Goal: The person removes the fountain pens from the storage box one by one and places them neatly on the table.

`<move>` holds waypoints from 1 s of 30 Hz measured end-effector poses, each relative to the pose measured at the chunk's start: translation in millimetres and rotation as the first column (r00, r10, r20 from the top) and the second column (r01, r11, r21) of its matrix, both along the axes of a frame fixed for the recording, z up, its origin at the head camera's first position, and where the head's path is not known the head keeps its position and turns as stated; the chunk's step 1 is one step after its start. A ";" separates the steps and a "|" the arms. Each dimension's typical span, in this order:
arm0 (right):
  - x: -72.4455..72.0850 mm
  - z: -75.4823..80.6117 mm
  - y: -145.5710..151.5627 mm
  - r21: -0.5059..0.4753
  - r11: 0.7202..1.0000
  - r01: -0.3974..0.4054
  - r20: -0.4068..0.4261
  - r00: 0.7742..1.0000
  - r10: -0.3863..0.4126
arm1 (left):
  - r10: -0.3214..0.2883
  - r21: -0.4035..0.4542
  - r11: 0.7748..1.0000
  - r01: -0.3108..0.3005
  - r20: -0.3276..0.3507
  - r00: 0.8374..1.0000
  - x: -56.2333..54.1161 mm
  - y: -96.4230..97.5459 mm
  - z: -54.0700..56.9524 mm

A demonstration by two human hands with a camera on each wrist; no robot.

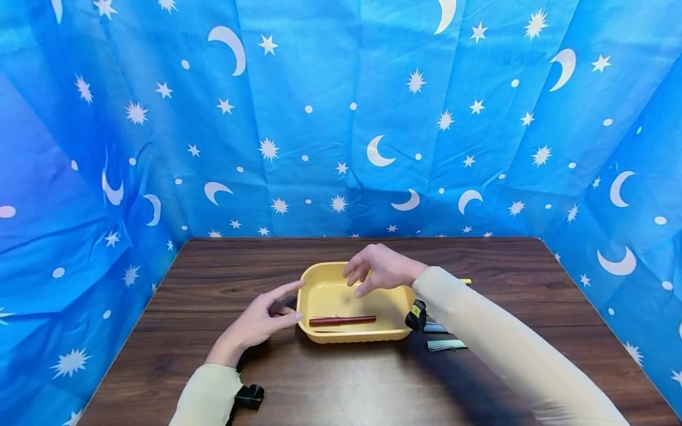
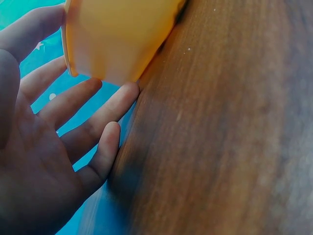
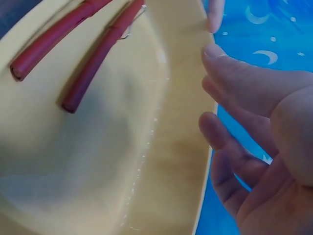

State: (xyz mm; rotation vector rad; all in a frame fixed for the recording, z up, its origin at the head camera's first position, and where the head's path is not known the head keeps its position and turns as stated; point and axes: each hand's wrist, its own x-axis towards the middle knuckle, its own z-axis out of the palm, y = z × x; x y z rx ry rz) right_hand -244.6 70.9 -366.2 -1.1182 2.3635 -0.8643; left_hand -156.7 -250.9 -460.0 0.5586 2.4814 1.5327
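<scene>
A yellow plastic basin (image 1: 358,337) sits on the table, with two dark red pens lying inside it. In the right wrist view one pen (image 3: 93,66) shows its metal clip, and the other pen (image 3: 46,49) lies beside it. My left hand (image 1: 261,319) touches the basin's left rim, its fingers spread fairly straight along the outside wall in the left wrist view. Over the back part of the basin hovers my right hand (image 1: 386,269); its fingers are loosely bent, with nothing between thumb and fingertips.
Right of the basin, partly behind the right sleeve, lie a pale green item (image 1: 444,344), a bluish one (image 1: 434,327) and a yellow tip (image 1: 466,281). A blue curtain (image 1: 319,118) with moons and stars surrounds the wooden table (image 1: 346,390).
</scene>
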 end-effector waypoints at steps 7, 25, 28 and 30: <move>1.9 -15.3 -10.6 0.106 0.993 -0.056 0.050 0.997 0.051 | 0.001 -0.006 1.000 -0.001 -0.004 1.000 -1.3 0.8 -2.2; 10.5 -29.7 -23.2 0.246 0.965 -0.090 0.069 0.995 0.075 | 0.001 -0.016 1.000 -0.001 -0.011 1.000 -1.1 0.3 -1.9; 11.9 -31.3 -24.7 0.280 0.956 -0.087 0.058 0.996 0.073 | 0.000 -0.016 1.000 -0.001 -0.008 1.000 -0.5 0.3 -1.1; 12.4 -32.1 -25.5 0.301 0.949 -0.088 0.047 0.996 0.078 | 0.001 -0.013 1.000 -0.001 -0.010 1.000 -0.1 0.2 -0.5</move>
